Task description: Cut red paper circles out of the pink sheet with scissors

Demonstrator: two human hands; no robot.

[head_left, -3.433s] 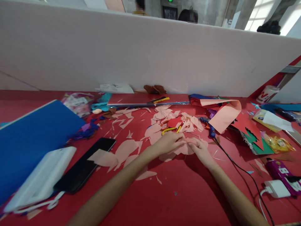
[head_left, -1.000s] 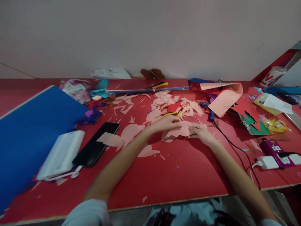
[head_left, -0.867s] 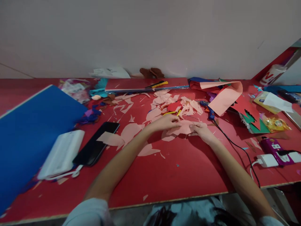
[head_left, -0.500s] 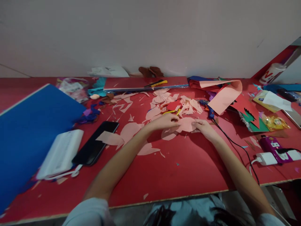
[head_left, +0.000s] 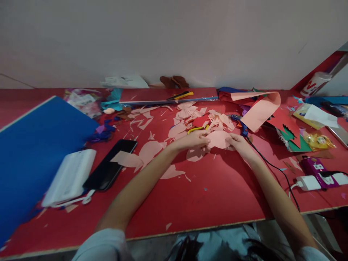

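Note:
My left hand [head_left: 192, 139] and my right hand [head_left: 239, 143] pinch the two sides of a rounded pink paper cut-out [head_left: 219, 139], held just above the red table [head_left: 206, 195]. Both hands have their fingers closed on its edges. Under and behind the cut-out lie several pink paper offcuts [head_left: 196, 153]. Yellow-handled scissors [head_left: 198, 128] rest just beyond my left hand, next to a red paper piece [head_left: 200, 121]. A blue glue gun [head_left: 240, 127] lies right behind my right hand, its black cord [head_left: 274, 167] running to the table's right front.
A blue board [head_left: 35, 145], a white power bank [head_left: 71, 175] and a black phone [head_left: 111, 164] lie at the left. A curled pink sheet [head_left: 260, 108], red and green paper [head_left: 290, 136], a purple device [head_left: 316, 168] and a white charger [head_left: 304, 182] crowd the right. A white partition [head_left: 174, 40] backs the table.
The pink cut-out has been lifted a little and drawn away from the scraps; my hands have moved slightly farther from me and apart. The view has tilted down since the oldest frame.

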